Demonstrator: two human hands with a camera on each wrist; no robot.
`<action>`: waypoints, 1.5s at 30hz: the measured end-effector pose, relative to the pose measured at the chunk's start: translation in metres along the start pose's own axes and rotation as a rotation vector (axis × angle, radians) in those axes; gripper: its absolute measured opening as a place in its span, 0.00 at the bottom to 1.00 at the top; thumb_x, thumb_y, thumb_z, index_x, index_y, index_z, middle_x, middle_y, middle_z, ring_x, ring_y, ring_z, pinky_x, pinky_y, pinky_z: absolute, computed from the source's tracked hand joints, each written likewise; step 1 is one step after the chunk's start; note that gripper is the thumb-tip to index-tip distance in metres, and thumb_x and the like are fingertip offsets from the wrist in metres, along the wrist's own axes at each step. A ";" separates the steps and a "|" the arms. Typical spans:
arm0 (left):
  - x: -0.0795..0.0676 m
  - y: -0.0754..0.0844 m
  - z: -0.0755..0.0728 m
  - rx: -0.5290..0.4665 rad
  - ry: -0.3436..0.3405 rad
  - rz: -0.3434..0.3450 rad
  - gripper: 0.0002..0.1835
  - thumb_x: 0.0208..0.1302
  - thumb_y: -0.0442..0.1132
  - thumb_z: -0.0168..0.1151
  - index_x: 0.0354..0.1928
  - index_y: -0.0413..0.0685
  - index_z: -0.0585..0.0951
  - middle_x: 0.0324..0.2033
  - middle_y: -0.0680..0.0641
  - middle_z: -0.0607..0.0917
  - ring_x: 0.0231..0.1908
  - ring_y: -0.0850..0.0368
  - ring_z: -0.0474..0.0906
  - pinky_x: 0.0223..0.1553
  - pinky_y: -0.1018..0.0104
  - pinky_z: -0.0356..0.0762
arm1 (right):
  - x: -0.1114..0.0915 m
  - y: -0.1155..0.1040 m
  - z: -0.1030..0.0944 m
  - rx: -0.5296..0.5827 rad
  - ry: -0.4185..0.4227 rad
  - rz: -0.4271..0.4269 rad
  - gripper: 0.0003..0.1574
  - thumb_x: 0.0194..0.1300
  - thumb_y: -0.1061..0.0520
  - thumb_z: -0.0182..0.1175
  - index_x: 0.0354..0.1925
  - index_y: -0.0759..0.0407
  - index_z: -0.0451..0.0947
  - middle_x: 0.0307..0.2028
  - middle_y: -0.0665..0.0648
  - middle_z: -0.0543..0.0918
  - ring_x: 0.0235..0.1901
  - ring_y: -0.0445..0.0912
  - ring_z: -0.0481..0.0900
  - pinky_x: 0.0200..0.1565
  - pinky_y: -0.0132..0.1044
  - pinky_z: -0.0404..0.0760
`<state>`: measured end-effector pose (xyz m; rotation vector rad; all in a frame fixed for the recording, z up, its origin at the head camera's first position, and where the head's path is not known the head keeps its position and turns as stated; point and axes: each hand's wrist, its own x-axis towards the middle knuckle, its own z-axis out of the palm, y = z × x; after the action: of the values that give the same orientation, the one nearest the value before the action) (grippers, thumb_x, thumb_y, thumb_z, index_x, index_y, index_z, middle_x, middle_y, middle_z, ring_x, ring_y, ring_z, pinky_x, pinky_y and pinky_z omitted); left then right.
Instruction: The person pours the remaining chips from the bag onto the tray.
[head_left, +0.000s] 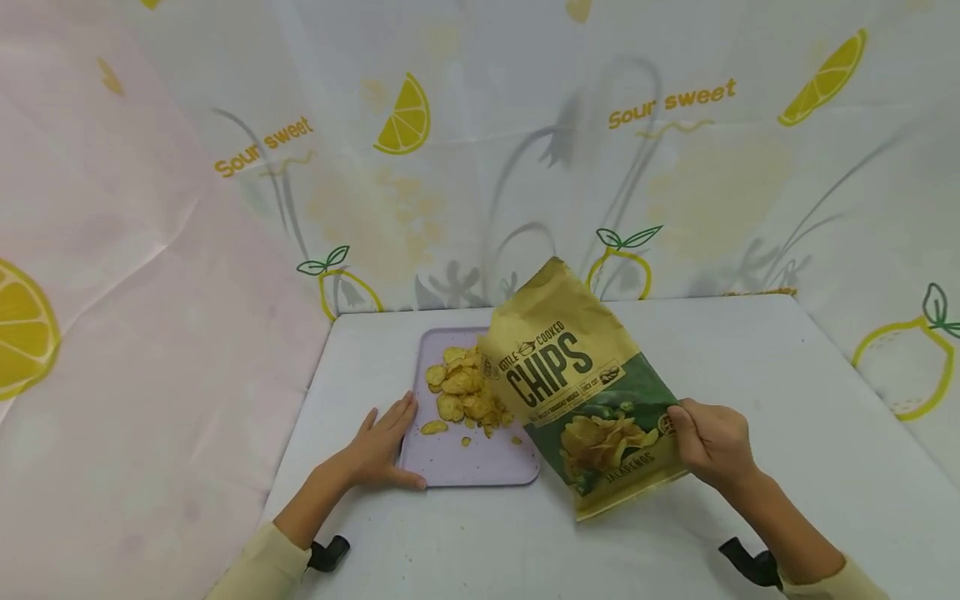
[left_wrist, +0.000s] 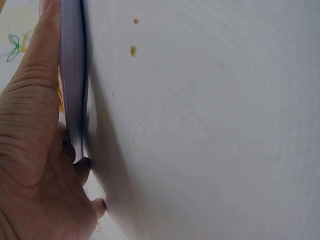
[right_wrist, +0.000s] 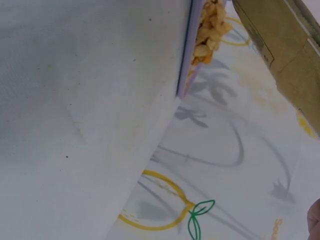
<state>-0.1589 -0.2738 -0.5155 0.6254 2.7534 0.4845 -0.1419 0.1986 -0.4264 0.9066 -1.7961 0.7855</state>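
Observation:
A gold and green bag of jalapeño chips [head_left: 585, 400] tilts over the right side of a lilac tray [head_left: 465, 468], hiding part of it. My right hand [head_left: 716, 442] grips the bag by its lower right edge. Heaped on the tray are potato chips [head_left: 461, 385], with a few loose pieces nearer its front. My left hand [head_left: 381, 446] rests against the tray's front left corner, fingers spread along the left side and thumb at the near edge. In the left wrist view the thumb lies along the tray's rim [left_wrist: 73, 75]. The bag's mouth is hidden in the head view.
A white-covered table [head_left: 750, 375] lies under everything, with small crumbs [left_wrist: 133, 51] in front of the tray. Behind it hangs a lemon-printed cloth [head_left: 480, 167], and a pink cloth [head_left: 165, 333] is on the left.

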 end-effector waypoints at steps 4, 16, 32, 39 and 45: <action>0.000 0.000 0.001 0.005 0.006 0.003 0.74 0.40 0.76 0.69 0.78 0.39 0.44 0.79 0.40 0.41 0.78 0.41 0.41 0.72 0.32 0.35 | -0.001 0.001 0.000 -0.008 -0.025 0.028 0.34 0.79 0.47 0.45 0.14 0.55 0.62 0.10 0.44 0.54 0.10 0.33 0.49 0.13 0.21 0.50; -0.001 0.002 -0.002 0.007 0.009 0.003 0.74 0.40 0.77 0.68 0.78 0.38 0.44 0.79 0.40 0.42 0.78 0.41 0.42 0.72 0.31 0.35 | -0.006 -0.002 0.000 -0.024 -0.061 0.024 0.34 0.79 0.47 0.44 0.14 0.53 0.59 0.11 0.43 0.53 0.11 0.32 0.49 0.15 0.19 0.49; -0.001 0.001 0.000 -0.002 -0.003 -0.012 0.75 0.39 0.77 0.68 0.78 0.40 0.44 0.79 0.41 0.41 0.78 0.42 0.40 0.73 0.33 0.34 | -0.011 -0.002 0.002 -0.005 -0.117 -0.006 0.31 0.79 0.48 0.43 0.17 0.55 0.65 0.12 0.41 0.56 0.12 0.30 0.51 0.15 0.18 0.52; -0.001 0.000 -0.001 -0.003 0.004 0.002 0.74 0.40 0.76 0.69 0.78 0.38 0.44 0.79 0.39 0.42 0.78 0.40 0.41 0.72 0.31 0.34 | -0.004 -0.002 -0.001 0.000 -0.003 0.012 0.34 0.78 0.47 0.46 0.13 0.55 0.62 0.10 0.44 0.56 0.10 0.33 0.51 0.13 0.20 0.51; 0.000 0.000 0.001 -0.004 0.001 -0.003 0.74 0.39 0.77 0.68 0.78 0.40 0.44 0.79 0.41 0.41 0.78 0.42 0.41 0.73 0.32 0.34 | -0.007 -0.003 -0.001 -0.021 -0.126 0.018 0.32 0.79 0.46 0.43 0.17 0.55 0.66 0.11 0.42 0.57 0.11 0.31 0.51 0.14 0.20 0.53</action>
<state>-0.1582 -0.2733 -0.5167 0.6200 2.7529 0.4893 -0.1370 0.1994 -0.4321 0.9460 -1.9210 0.7336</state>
